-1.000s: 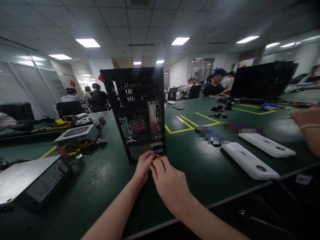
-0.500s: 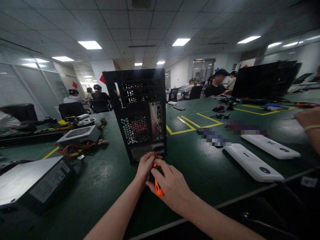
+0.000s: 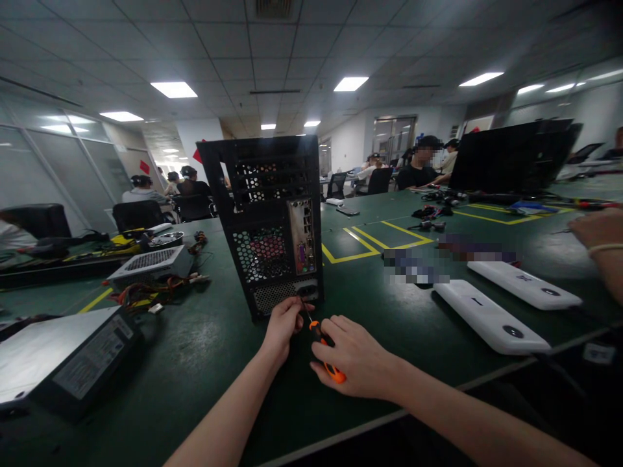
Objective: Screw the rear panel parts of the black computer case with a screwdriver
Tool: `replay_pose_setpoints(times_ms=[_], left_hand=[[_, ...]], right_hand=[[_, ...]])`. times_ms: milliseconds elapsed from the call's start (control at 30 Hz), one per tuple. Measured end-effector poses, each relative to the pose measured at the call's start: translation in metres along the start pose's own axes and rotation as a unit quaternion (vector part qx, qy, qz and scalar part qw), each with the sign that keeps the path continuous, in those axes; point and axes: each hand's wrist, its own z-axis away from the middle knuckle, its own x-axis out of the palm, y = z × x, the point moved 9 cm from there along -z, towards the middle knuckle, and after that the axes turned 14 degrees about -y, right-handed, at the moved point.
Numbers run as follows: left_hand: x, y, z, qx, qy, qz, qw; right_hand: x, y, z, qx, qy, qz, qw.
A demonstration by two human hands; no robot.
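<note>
A black computer case (image 3: 282,217) stands upright in front of me, its rear panel with ports and honeycomb vents turned my way. In my right hand (image 3: 355,357) is a screwdriver (image 3: 318,332) with an orange and black handle, its thin shaft slanting up and left toward the lower edge of the case. My left hand (image 3: 283,324) is at the bottom of the rear panel, fingertips pinched together near the screwdriver's tip. Whatever those fingertips hold, if anything, is too small to make out.
To the left lie a large power supply (image 3: 68,363), a smaller power supply (image 3: 150,263) and its cables (image 3: 160,290). Two white devices (image 3: 491,318) rest on the green table (image 3: 204,383) at right. Another person's hand (image 3: 601,237) reaches in at the right edge.
My right hand has moved right and slightly down with the screwdriver, away from my left hand, exposing more of the shaft. My left hand stays by the case's lower edge.
</note>
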Motion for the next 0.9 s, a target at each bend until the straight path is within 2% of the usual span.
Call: replay_pose_setpoints(times_ms=[167,433,700,900], left_hand=[[0.001,-0.001,0.0,-0.007,-0.001,-0.011,1.0],[-0.002,0.002,0.002,0.011,0.018,-0.001,1.0],[-0.003,0.006,0.006,0.049,0.06,-0.003,0.997],[-0.004,0.007,0.005,0.051,0.054,-0.024,0.997]], right_hand=[[0.005,-0.002,0.004,-0.024,0.021,0.039,0.999],[0.007,-0.011,0.005,-0.077,-0.005,0.061,0.995],[0.006,0.005,0.005,0.013,0.025,0.007,1.0],[0.001,0.01,0.009,0.025,0.058,-0.034,0.997]])
